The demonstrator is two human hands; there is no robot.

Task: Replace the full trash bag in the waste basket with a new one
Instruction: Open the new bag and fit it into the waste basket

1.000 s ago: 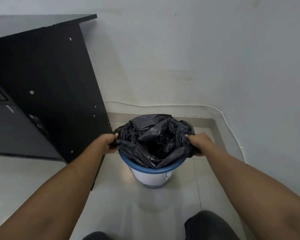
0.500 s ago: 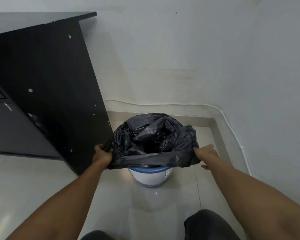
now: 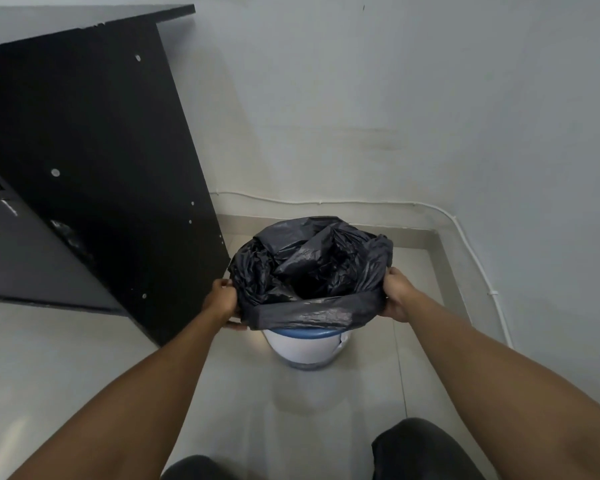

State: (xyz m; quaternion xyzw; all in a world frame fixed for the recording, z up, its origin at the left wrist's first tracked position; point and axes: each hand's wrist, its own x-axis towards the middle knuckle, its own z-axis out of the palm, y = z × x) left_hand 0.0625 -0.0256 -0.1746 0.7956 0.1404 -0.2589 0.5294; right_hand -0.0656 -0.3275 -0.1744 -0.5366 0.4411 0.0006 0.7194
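A black trash bag [image 3: 312, 268] sits in a white waste basket [image 3: 302, 351] with a blue rim [image 3: 302, 333], in the floor corner. The bag's mouth is stretched wide and its front edge hangs over the rim. My left hand [image 3: 222, 301] grips the bag's left edge. At the bag's right edge, my right hand [image 3: 397, 296] grips the plastic. Crumpled black plastic fills the bag's inside; what lies under it is hidden.
A black cabinet side panel [image 3: 94, 174] stands close to the basket's left. Pale walls meet behind and to the right, with a white cable [image 3: 326, 202] along the skirting. My dark-trousered knees [image 3: 426, 448] show at the bottom over the glossy tiled floor [image 3: 326, 410].
Both hands have drawn the bag's edges outward and toward me, opening the mouth wider and pulling the front edge over the blue rim.
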